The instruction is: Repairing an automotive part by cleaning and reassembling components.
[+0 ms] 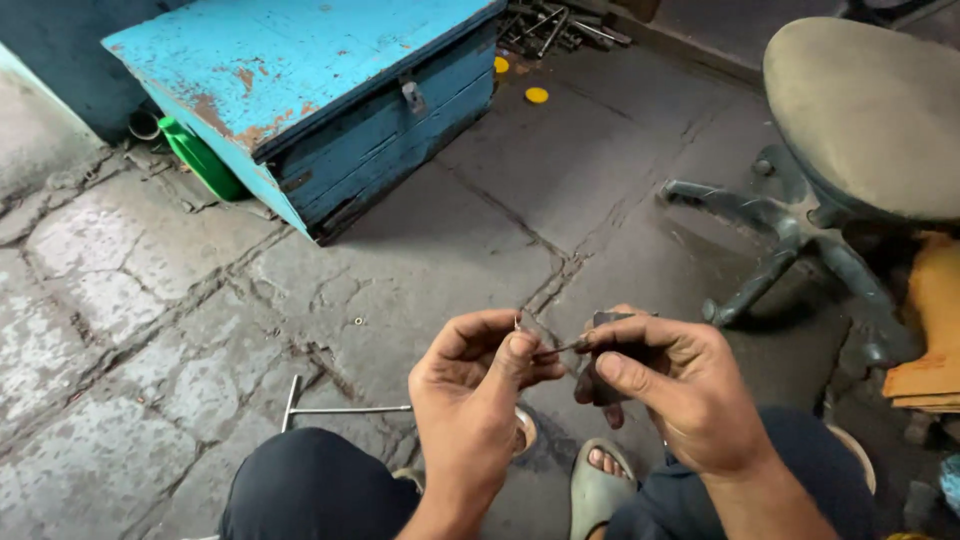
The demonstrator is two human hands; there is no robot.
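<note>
Two hands meet above the stone floor (pixel 420 250): the right hand (pixel 670 385) pinches a small dark metal part (pixel 606 322), the left hand (pixel 480 375) pinches a thin pin (pixel 556 350) lying crosswise between them, pointing toward the part.

My left hand (pixel 470 385) pinches a small metal piece (pixel 530 326) between thumb and forefinger, and my right hand (pixel 672 390) grips a dark part (pixel 608 322) and a thin pin (pixel 558 350) that reaches across to my left fingers. Both hands hang over my knees, above the cracked stone floor (pixel 420 260). A T-handled tool (pixel 320 408) lies on the floor just beyond my left knee. A worn blue box (pixel 330 90) sits near the floor's far left, with a green container (pixel 200 160) against it. A stool (pixel 860 130) stands at the right, and two yellow caps (pixel 537 95) lie beyond the box.
</note>
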